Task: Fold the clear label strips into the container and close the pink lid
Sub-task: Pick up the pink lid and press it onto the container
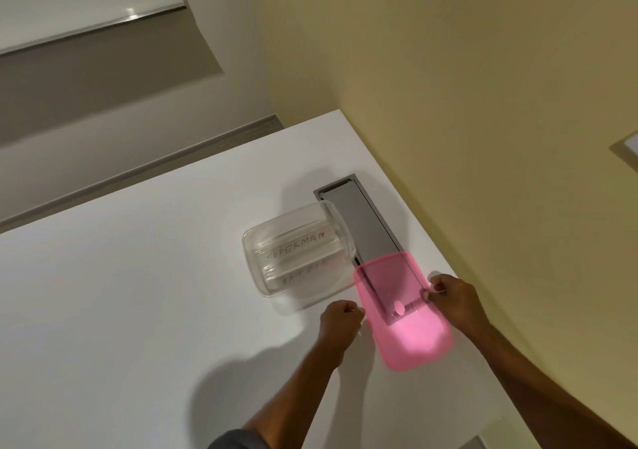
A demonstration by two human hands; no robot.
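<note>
A clear plastic container (257,272) stands open on the white table, a little beyond my hands. Two clear label strips lie folded inside it: one reads SUPERMAN (297,243), the other (303,272) carries fainter letters. The translucent pink lid (411,334) sits to the container's right, lifted at a slant over the table. My right hand (452,298) pinches the lid's right edge. My left hand (340,321) is closed at the lid's left edge, fingers curled; its grip on the rim is partly hidden.
A grey metal cable hatch (359,221) is set into the white table (138,293) behind the lid, near the right edge. A beige wall rises right of the table. A grey ledge runs along the table's far side.
</note>
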